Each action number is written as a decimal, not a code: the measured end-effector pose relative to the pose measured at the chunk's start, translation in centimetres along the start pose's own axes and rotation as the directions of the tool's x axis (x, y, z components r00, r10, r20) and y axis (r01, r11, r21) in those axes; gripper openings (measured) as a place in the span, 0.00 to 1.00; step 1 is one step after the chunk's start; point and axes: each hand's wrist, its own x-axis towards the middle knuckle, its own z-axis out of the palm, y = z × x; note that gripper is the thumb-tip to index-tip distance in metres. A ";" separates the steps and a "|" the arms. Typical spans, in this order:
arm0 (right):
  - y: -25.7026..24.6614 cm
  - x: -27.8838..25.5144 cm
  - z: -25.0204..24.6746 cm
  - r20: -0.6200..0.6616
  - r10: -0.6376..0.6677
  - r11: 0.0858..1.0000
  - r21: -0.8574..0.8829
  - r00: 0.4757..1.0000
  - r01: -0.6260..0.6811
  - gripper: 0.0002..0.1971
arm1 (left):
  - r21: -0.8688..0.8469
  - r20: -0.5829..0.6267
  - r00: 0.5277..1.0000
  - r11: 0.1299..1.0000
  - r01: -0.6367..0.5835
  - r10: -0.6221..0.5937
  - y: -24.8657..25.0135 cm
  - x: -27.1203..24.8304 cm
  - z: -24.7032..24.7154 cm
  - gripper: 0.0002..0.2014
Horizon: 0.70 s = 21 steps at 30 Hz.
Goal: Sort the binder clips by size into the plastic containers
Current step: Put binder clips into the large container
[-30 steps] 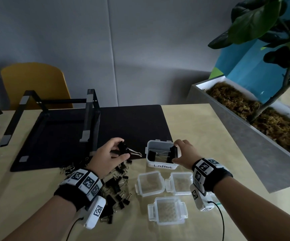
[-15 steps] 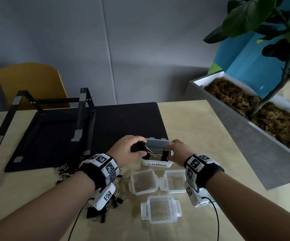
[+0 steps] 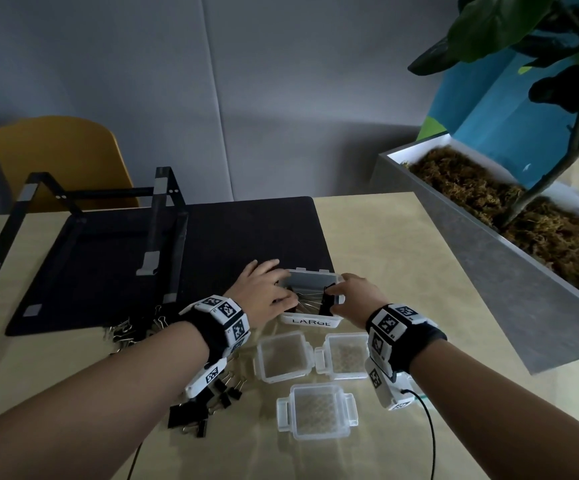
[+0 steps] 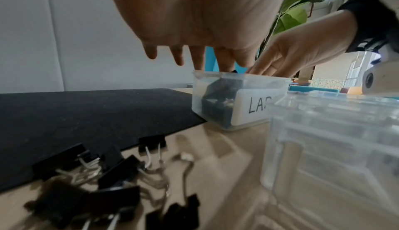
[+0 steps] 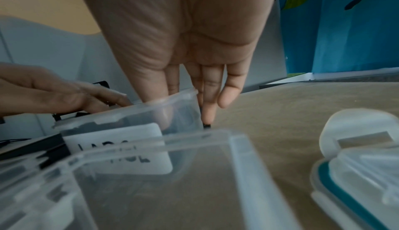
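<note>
The clear container labelled LARGE [image 3: 310, 321] stands at the black mat's near edge. My left hand [image 3: 276, 289] reaches over its left rim with fingers straight; a large black binder clip [image 4: 220, 97] lies inside under them, its wire handles pointing right. My right hand [image 3: 340, 301] pinches the container's right wall, thumb inside and fingers outside, beside another black clip [image 3: 328, 303]. Several loose black clips [image 3: 205, 407] lie on the table under my left wrist. More clips [image 3: 125, 334] lie along the mat's edge.
Three open clear containers [image 3: 284, 356] [image 3: 343, 355] [image 3: 317, 410] sit just in front of the LARGE one. A black laptop stand [image 3: 156, 209] is on the mat [image 3: 246, 230]. A grey planter [image 3: 489, 265] borders the right side. A teal-sealed lid [image 5: 356, 174] lies by my right wrist.
My left hand carried a large clip rightward to the LARGE container, lowered it inside, and its fingers have straightened. The right hand has stayed on the container's right wall.
</note>
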 end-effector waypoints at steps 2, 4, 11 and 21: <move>-0.1 0.0 0.0 -0.005 0.017 1.000 -0.004 1.000 -0.017 0.18 | 0.053 -0.107 0.994 0.998 0.014 -0.008 0.6 0.3 -0.1 0.16; -0.1 0.2 0.0 -0.008 0.037 0.999 -0.007 0.999 -0.037 0.17 | 0.044 -0.166 0.982 0.995 0.094 -0.086 1.0 0.8 -0.3 0.13; -0.2 0.4 -0.3 0.017 0.104 0.994 0.035 0.994 -0.104 0.19 | -0.242 0.106 0.941 0.910 0.338 -0.321 0.6 1.2 0.4 0.23; -0.2 0.6 -0.2 0.021 0.100 0.995 0.020 0.995 -0.100 0.20 | -0.086 0.053 0.983 0.980 0.179 -0.175 0.5 0.9 0.3 0.18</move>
